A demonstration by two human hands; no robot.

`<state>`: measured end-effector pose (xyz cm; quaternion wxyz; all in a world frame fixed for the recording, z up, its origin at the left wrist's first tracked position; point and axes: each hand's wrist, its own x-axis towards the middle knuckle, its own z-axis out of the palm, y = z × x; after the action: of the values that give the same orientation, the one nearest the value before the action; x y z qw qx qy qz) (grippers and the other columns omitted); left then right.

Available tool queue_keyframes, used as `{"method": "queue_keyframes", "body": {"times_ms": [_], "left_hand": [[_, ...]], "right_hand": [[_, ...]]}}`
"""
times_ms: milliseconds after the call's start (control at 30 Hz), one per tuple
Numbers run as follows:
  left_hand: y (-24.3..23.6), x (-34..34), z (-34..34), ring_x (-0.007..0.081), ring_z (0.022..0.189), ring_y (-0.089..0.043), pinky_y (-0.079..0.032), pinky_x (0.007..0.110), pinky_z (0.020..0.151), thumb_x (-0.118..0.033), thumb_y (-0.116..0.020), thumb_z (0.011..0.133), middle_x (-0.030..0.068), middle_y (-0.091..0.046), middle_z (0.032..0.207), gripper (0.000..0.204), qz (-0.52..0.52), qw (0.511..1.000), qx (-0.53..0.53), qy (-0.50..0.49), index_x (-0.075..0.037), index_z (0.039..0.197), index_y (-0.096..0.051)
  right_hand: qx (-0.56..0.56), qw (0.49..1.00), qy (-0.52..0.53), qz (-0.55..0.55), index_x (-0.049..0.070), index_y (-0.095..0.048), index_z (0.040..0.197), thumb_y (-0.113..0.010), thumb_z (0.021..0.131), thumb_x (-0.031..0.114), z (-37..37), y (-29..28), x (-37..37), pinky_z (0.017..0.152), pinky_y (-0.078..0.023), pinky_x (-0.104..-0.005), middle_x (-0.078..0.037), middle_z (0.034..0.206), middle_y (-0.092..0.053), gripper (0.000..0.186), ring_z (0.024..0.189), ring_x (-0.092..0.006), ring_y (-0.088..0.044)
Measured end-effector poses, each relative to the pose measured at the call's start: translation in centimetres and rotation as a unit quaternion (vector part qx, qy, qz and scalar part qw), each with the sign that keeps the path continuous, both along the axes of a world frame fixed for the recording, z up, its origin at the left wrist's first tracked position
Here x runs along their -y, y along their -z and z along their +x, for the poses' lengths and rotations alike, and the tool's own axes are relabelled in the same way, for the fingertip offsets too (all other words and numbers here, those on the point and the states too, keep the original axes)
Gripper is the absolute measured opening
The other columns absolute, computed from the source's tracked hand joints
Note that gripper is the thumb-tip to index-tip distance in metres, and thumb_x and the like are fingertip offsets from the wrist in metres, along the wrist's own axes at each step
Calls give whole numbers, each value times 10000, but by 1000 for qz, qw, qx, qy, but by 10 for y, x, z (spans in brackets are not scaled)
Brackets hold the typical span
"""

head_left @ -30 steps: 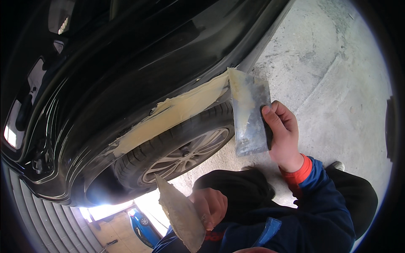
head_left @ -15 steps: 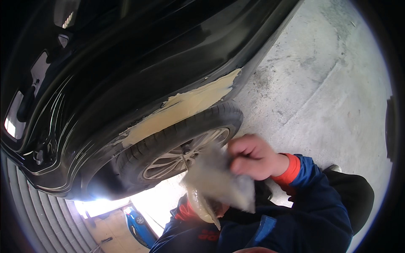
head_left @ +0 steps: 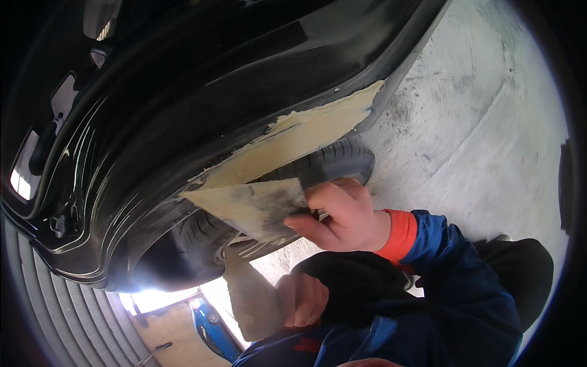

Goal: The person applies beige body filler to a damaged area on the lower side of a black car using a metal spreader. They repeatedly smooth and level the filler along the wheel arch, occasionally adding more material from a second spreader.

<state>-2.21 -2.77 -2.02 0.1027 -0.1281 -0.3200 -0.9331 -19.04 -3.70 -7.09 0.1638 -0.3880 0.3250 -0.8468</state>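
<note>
My right hand point(head_left: 342, 214) is closed on a flat putty spreader point(head_left: 251, 205), pinching its near end between thumb and fingers. Beige paste smears its face, and the far corner meets or nearly meets the lower left end of a beige filler strip point(head_left: 306, 131). That strip covers the black car's wheel arch, with a ragged upper edge. Lower down, close to my body, my left hand point(head_left: 304, 300) grips a second flat, paste-coated plate point(head_left: 249, 300), held tilted upward. Whether that plate is another spreader or a mixing board, I cannot tell.
Below the filler is the wheel's tyre point(head_left: 345, 159), partly behind the spreader. The black car body point(head_left: 202, 79) fills the upper left. Grey concrete floor point(head_left: 477, 134) lies to the right. A ribbed shutter point(head_left: 67, 306) and a blue car point(head_left: 211, 327) show at the lower left.
My right hand has moved the spreader left and up, from above the left-hand plate to the filler's lower end. The left-hand plate has tilted, showing its broad face. The view has shifted slightly.
</note>
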Motion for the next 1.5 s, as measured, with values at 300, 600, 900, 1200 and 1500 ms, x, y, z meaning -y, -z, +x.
{"method": "queue_keyframes", "body": {"times_ms": [300, 600, 900, 1200, 1500], "left_hand": [[-6, -9, 15, 158, 557, -583, -524, 256, 511, -195, -578, 977, 83, -615, 745, 232, 19, 1000, 5, -22, -84, 1172, -637], [-7, -11, 8, 138, 550, -563, -517, 248, 498, -190, -546, 996, 71, -591, 721, 259, 10, 1000, 8, -22, -77, 1214, -628], [-2, -11, -6, 116, 555, -560, -514, 222, 494, -190, -527, 1009, 85, -587, 733, 277, 20, 999, -31, -20, -42, 1228, -611], [1, -10, -13, 107, 550, -557, -518, 213, 500, -212, -544, 1004, 77, -579, 718, 289, 11, 999, -40, -16, -50, 1234, -610], [1, -9, -16, 102, 537, -549, -517, 212, 488, -220, -538, 1008, 65, -571, 702, 308, 4, 999, -35, -16, -52, 1259, -600]], "right_hand": [[35, 991, 96, 80, 51, -542, 852, -806, 814, 141, 6, 8, 7, 410, -416, -282, -51, 557, -546, 281, 419, -193, -538], [83, 979, 110, 150, 51, -535, 832, -762, 865, 110, -3, 37, 4, 439, -390, -227, -19, 561, -511, 237, 446, -105, -502], [144, 969, 78, 184, 26, -537, 866, -734, 888, 92, -5, 58, -1, 476, -388, -219, -11, 584, -511, 209, 513, -54, -468], [180, 960, 81, 201, 9, -551, 901, -707, 918, 102, -13, 79, 0, 503, -381, -195, 19, 602, -518, 183, 557, -16, -435], [184, 949, 113, 231, 7, -559, 921, -684, 941, 130, -24, 100, 0, 521, -373, -197, 12, 610, -516, 177, 578, -24, -419]]}}
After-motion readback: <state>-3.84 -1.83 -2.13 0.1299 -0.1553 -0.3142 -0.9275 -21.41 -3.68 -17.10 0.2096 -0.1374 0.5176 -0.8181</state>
